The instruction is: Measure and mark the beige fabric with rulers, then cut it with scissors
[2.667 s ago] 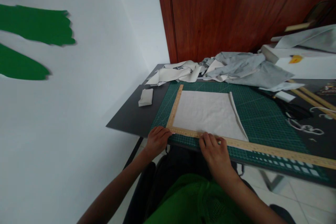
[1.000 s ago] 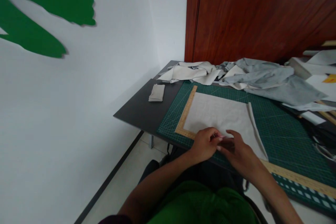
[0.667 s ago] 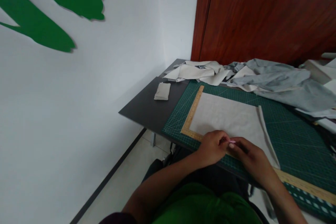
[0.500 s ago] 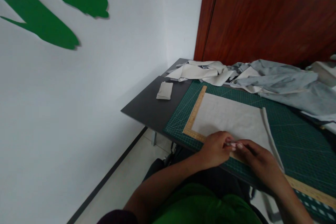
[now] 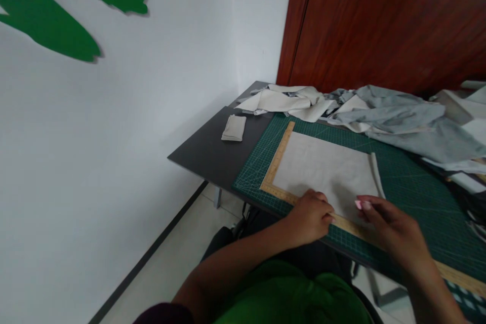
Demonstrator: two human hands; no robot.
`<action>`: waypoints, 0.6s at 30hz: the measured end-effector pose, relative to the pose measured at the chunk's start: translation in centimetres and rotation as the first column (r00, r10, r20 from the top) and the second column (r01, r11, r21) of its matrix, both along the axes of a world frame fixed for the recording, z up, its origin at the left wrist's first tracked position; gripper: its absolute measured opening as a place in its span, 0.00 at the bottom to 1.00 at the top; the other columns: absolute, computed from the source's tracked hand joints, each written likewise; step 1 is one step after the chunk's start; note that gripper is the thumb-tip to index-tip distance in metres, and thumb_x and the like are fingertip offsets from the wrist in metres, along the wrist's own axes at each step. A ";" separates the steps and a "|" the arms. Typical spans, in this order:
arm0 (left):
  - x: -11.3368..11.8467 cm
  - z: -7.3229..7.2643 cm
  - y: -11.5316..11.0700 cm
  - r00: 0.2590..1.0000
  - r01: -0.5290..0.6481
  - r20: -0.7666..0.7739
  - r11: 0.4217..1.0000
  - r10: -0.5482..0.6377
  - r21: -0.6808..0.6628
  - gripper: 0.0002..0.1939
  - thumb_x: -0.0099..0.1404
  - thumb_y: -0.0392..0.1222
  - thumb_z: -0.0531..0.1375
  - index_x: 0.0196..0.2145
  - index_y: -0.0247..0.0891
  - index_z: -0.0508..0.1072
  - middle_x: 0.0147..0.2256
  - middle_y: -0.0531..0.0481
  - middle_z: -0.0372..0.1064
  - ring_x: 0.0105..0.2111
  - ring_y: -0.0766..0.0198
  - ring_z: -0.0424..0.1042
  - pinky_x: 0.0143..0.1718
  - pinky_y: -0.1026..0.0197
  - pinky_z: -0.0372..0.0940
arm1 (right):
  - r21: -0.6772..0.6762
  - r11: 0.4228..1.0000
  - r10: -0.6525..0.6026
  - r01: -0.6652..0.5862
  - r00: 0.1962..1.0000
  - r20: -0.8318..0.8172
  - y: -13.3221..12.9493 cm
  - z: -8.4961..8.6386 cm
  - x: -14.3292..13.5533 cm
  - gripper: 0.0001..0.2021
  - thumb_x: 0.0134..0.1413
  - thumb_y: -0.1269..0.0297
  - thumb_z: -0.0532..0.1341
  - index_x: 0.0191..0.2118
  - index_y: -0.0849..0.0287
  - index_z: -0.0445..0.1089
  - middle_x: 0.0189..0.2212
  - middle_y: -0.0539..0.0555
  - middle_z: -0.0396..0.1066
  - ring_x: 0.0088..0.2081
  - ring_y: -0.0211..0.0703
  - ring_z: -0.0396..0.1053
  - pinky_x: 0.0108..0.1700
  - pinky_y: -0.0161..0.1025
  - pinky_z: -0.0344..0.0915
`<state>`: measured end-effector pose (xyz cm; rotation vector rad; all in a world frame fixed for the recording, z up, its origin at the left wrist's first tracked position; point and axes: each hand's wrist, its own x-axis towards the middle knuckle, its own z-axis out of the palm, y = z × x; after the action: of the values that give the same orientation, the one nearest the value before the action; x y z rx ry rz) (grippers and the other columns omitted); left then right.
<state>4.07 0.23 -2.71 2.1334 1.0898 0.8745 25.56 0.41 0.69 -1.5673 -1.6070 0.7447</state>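
Note:
A pale cloth piece [image 5: 322, 164] lies flat on the green cutting mat [image 5: 406, 177], its right edge folded or rolled. An L-shaped wooden ruler [image 5: 279, 158] runs along the cloth's left and near edges. My left hand [image 5: 311, 216] is closed over the ruler's near arm; what its fingers grip, if anything, is hidden. Above the cloth's near right part, my right hand [image 5: 391, 223] pinches a small pink object [image 5: 362, 204] between thumb and fingers.
A small stack of pale cloth [image 5: 234, 128] sits on the dark table [image 5: 207, 149] at the left. Heaped white and grey fabric [image 5: 402, 116] stretches along the back. Dark items lie at the right edge. White wall at left, reddish wooden panel behind.
My right hand has moved right, away from my left hand, with the pink object in its fingers. My left hand has stayed near the ruler. The view has shifted slightly.

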 end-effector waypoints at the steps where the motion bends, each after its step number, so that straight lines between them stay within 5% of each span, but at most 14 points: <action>1: 0.0 0.1 0.1 1.000 0.007 -0.022 1.000 -0.007 -0.002 0.07 0.63 0.33 0.68 0.27 0.39 0.78 0.34 0.46 0.75 0.43 0.55 0.73 0.53 0.54 0.63 | 0.001 1.000 -0.003 0.003 1.000 -0.005 0.2 0.1 0.8 0.19 0.54 0.41 0.64 0.39 0.52 0.77 0.32 0.56 0.80 0.34 0.54 0.78 0.39 0.47 0.75; 9: -0.2 1.6 0.1 0.997 -0.014 -0.082 1.000 0.016 0.027 0.07 0.67 0.32 0.65 0.30 0.39 0.80 0.37 0.47 0.75 0.43 0.56 0.71 0.51 0.53 0.63 | -0.130 0.973 0.195 -0.190 0.980 0.026 0.3 1.1 6.0 0.20 0.62 0.42 0.61 0.36 0.55 0.73 0.29 0.52 0.75 0.31 0.45 0.70 0.34 0.41 0.67; 18: -0.1 1.5 0.7 0.996 -0.013 -0.093 0.997 0.020 0.074 0.08 0.66 0.31 0.65 0.31 0.40 0.81 0.36 0.49 0.74 0.41 0.56 0.70 0.49 0.51 0.64 | -0.150 0.967 0.186 -0.208 0.971 -0.150 0.5 0.8 6.7 0.19 0.60 0.43 0.63 0.43 0.55 0.73 0.30 0.52 0.76 0.34 0.47 0.74 0.38 0.44 0.71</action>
<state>3.97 0.94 -1.21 2.2481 1.1397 0.8417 32.26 0.88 1.49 -1.4486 -1.6510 1.0927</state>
